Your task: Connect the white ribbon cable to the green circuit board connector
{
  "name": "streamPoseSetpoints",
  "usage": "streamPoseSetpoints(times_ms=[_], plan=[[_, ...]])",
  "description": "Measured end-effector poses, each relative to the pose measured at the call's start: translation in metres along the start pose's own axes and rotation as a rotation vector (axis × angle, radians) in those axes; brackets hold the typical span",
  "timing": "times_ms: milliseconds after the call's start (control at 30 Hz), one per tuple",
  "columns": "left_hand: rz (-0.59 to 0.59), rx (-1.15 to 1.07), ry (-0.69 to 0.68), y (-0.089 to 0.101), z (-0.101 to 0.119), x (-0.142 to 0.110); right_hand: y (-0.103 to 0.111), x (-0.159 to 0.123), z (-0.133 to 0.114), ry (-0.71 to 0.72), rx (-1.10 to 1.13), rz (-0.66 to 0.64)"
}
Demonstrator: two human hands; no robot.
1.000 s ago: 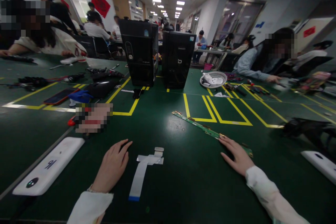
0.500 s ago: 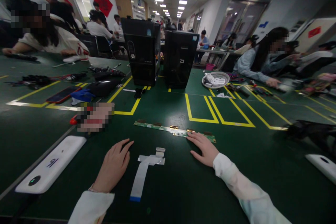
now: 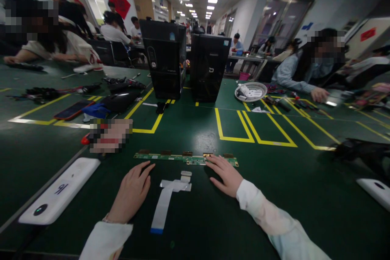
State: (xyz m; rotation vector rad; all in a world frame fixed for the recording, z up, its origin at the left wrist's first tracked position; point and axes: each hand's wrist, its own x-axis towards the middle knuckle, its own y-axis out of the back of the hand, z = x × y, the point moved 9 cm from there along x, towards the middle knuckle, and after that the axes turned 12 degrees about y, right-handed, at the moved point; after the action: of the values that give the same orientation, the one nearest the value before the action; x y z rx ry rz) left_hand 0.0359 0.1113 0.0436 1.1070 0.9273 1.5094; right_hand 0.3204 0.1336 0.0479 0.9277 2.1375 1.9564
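Observation:
A long, narrow green circuit board [image 3: 170, 157] lies flat on the dark green table, with brown and gold tabs along its far edge. The fingertips of my right hand [image 3: 226, 174] rest on the board's right part, fingers stretched out. My left hand [image 3: 133, 189] lies on the table just short of the board's left end, its fingers extended and holding nothing. Between the hands is a flat white ribbon cable [image 3: 164, 207] with a blue end towards me and a connector at its far end. It touches neither hand.
A white phone-like device [image 3: 61, 191] lies at left. Two black computer towers [image 3: 164, 61] [image 3: 210, 69] stand ahead. Yellow tape [image 3: 237, 140] marks the table. A white basket [image 3: 250, 91] stands beyond it. Cables and tools lie further left. Co-workers sit on both sides.
The circuit board has slid left and towards me under my right hand, and now lies straighter across the table. My left hand and the ribbon cable have stayed in place.

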Motion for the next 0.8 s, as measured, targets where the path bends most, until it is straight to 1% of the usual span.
streamPoseSetpoints(times_ms=[67,133,233,333,367,467,633,733,800], plan=[[-0.015,-0.043,-0.029,0.001,0.003,-0.002,0.004,-0.003,0.004,-0.021,-0.031,0.046],[-0.039,-0.100,-0.079,0.002,0.013,-0.005,0.006,-0.005,0.008,-0.044,-0.049,0.065],[-0.101,-0.160,-0.186,0.005,0.041,-0.016,0.007,-0.006,0.009,-0.057,-0.052,0.065],[-0.174,-0.165,-0.286,0.002,0.074,-0.028,0.007,-0.007,0.008,-0.042,-0.048,0.066],[-0.178,-0.155,-0.305,0.001,0.082,-0.030,0.006,-0.007,0.008,-0.038,-0.050,0.068],[-0.179,-0.089,-0.340,-0.006,0.101,-0.036,0.003,-0.010,0.009,-0.034,-0.055,0.085],[-0.212,0.017,-0.352,-0.017,0.121,-0.044,-0.001,-0.012,0.012,-0.036,-0.037,0.092],[-0.241,0.027,-0.375,-0.019,0.141,-0.050,-0.002,-0.010,0.011,-0.036,-0.037,0.086],[-0.237,0.045,-0.377,-0.022,0.155,-0.051,-0.001,-0.009,0.010,-0.034,-0.038,0.083]])
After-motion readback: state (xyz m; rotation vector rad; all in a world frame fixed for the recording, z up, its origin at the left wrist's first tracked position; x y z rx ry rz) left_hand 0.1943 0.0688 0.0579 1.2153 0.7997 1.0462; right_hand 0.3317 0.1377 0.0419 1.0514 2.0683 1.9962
